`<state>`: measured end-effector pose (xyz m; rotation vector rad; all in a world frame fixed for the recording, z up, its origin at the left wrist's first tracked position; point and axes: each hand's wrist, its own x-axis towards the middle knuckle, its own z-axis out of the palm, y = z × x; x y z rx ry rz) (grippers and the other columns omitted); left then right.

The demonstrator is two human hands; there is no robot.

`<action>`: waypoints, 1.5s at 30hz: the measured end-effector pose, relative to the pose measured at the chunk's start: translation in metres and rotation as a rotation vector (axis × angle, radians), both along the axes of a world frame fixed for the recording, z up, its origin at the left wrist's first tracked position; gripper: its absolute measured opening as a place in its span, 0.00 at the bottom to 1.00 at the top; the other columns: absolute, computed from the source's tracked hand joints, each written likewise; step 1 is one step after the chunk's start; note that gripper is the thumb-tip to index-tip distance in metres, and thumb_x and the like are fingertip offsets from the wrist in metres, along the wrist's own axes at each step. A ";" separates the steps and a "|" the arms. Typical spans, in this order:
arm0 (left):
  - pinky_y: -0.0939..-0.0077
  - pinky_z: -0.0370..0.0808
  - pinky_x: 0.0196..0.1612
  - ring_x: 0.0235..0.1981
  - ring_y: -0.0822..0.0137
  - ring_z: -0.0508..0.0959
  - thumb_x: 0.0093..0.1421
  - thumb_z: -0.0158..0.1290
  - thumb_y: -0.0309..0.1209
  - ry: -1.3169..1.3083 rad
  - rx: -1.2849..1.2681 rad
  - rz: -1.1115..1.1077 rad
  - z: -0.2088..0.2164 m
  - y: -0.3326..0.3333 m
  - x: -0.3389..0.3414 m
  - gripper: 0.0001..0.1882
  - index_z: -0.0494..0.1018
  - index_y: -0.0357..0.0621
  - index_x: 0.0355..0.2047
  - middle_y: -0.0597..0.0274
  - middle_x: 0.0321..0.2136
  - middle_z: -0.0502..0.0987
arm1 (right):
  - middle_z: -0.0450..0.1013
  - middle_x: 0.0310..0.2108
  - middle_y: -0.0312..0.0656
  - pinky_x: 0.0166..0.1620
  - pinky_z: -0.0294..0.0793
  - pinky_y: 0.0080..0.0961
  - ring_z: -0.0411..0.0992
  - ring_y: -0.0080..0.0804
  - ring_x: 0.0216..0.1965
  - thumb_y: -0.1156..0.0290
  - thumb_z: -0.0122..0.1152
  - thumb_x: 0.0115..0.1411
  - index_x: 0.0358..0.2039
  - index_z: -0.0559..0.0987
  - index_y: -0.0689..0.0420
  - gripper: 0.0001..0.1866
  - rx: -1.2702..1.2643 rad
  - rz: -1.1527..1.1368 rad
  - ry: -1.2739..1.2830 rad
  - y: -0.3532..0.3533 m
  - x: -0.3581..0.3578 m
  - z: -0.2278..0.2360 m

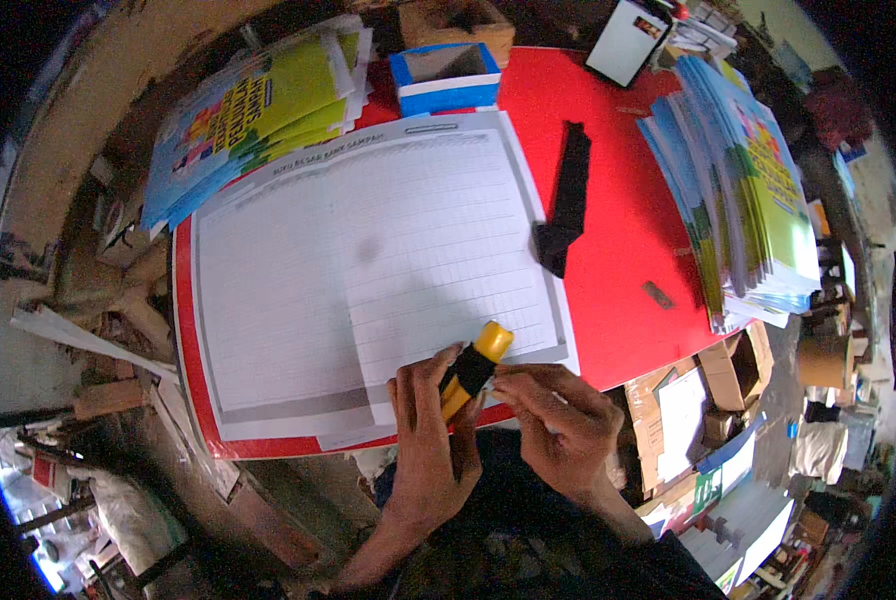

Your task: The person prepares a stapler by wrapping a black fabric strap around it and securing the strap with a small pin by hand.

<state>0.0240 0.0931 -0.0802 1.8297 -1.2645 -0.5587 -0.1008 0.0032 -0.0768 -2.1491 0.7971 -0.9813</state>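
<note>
My left hand (430,440) is closed around a yellow and black utility knife (475,366), held at the near edge of the red table (628,270). My right hand (556,420) pinches the knife's near end with its fingertips. Just beyond the knife lies a stack of large white ruled sheets (368,260), with a smaller sheet lying on its right half.
A long black stapler (566,200) lies right of the sheets. Stacks of green and blue booklets sit at the right (748,190) and at the far left (258,110). A blue and white box (445,78) stands at the far edge. Cardboard boxes (698,400) crowd the floor at the right.
</note>
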 end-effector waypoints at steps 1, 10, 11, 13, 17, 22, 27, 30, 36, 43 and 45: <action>0.44 0.59 0.55 0.49 0.44 0.64 0.56 0.50 0.16 0.000 -0.008 -0.012 0.001 0.001 0.000 0.32 0.55 0.37 0.62 0.42 0.45 0.64 | 0.79 0.36 0.41 0.36 0.81 0.28 0.80 0.35 0.35 0.85 0.64 0.48 0.43 0.83 0.51 0.21 0.016 0.028 0.000 0.001 -0.001 -0.001; 0.54 0.75 0.43 0.43 0.48 0.74 0.59 0.51 0.20 -0.005 0.096 -0.204 0.014 0.000 0.015 0.31 0.58 0.42 0.64 0.44 0.44 0.65 | 0.78 0.39 0.36 0.39 0.77 0.29 0.75 0.38 0.41 0.82 0.69 0.42 0.37 0.84 0.54 0.18 -0.226 0.169 0.023 -0.018 0.000 0.014; 0.54 0.76 0.43 0.42 0.48 0.75 0.59 0.53 0.22 0.033 0.111 -0.244 0.015 0.000 0.017 0.30 0.60 0.41 0.63 0.45 0.44 0.65 | 0.77 0.37 0.35 0.39 0.77 0.30 0.74 0.37 0.41 0.81 0.70 0.40 0.36 0.84 0.54 0.18 -0.233 0.194 0.084 -0.022 -0.003 0.015; 0.55 0.76 0.42 0.41 0.48 0.75 0.59 0.55 0.24 0.059 0.120 -0.277 0.017 0.001 0.022 0.30 0.61 0.41 0.61 0.45 0.44 0.66 | 0.77 0.36 0.34 0.39 0.76 0.30 0.73 0.36 0.41 0.80 0.70 0.38 0.35 0.84 0.54 0.19 -0.250 0.224 0.136 -0.028 -0.010 0.012; 0.56 0.77 0.41 0.40 0.48 0.76 0.60 0.57 0.29 -0.011 0.040 -0.349 0.010 0.001 0.025 0.22 0.68 0.40 0.54 0.47 0.40 0.69 | 0.75 0.41 0.35 0.42 0.77 0.37 0.72 0.41 0.44 0.75 0.68 0.35 0.43 0.81 0.49 0.28 -0.189 0.371 0.172 -0.034 -0.015 0.002; 0.57 0.76 0.40 0.38 0.49 0.76 0.60 0.58 0.31 0.075 0.036 -0.344 0.008 -0.001 0.028 0.15 0.73 0.40 0.46 0.50 0.36 0.73 | 0.76 0.34 0.35 0.40 0.76 0.37 0.73 0.40 0.40 0.75 0.69 0.38 0.39 0.81 0.49 0.22 -0.134 0.437 0.181 -0.041 -0.008 0.014; 0.57 0.75 0.38 0.36 0.48 0.77 0.60 0.59 0.30 0.102 0.020 -0.347 0.008 0.008 0.033 0.13 0.73 0.40 0.43 0.49 0.36 0.74 | 0.74 0.23 0.37 0.34 0.74 0.31 0.73 0.37 0.30 0.79 0.69 0.43 0.32 0.82 0.57 0.12 -0.030 0.415 0.146 -0.037 0.009 0.019; 0.57 0.75 0.39 0.38 0.48 0.76 0.61 0.57 0.29 0.214 -0.127 -0.355 0.002 0.016 0.041 0.11 0.73 0.38 0.43 0.49 0.36 0.74 | 0.76 0.25 0.38 0.36 0.74 0.30 0.74 0.37 0.31 0.80 0.69 0.44 0.32 0.82 0.58 0.12 0.027 0.377 0.200 -0.028 0.017 0.025; 0.60 0.74 0.41 0.40 0.51 0.73 0.60 0.53 0.23 0.060 -0.053 -0.207 -0.013 0.034 0.062 0.12 0.73 0.36 0.45 0.49 0.37 0.74 | 0.80 0.31 0.42 0.40 0.75 0.31 0.76 0.37 0.34 0.82 0.67 0.45 0.33 0.82 0.60 0.11 0.036 0.279 0.105 -0.015 0.042 0.056; 0.63 0.75 0.38 0.33 0.57 0.75 0.61 0.55 0.32 0.288 -0.023 0.505 -0.001 0.092 0.095 0.12 0.74 0.40 0.43 0.54 0.34 0.74 | 0.77 0.35 0.44 0.41 0.77 0.36 0.76 0.43 0.36 0.73 0.65 0.56 0.43 0.80 0.56 0.13 -0.010 0.561 0.114 -0.018 0.060 0.051; 0.66 0.74 0.36 0.31 0.61 0.74 0.63 0.54 0.36 0.627 0.023 0.701 -0.007 0.089 0.094 0.10 0.75 0.43 0.38 0.59 0.27 0.73 | 0.77 0.35 0.44 0.42 0.77 0.35 0.76 0.42 0.37 0.73 0.64 0.57 0.44 0.79 0.56 0.13 -0.023 0.533 0.100 -0.025 0.057 0.061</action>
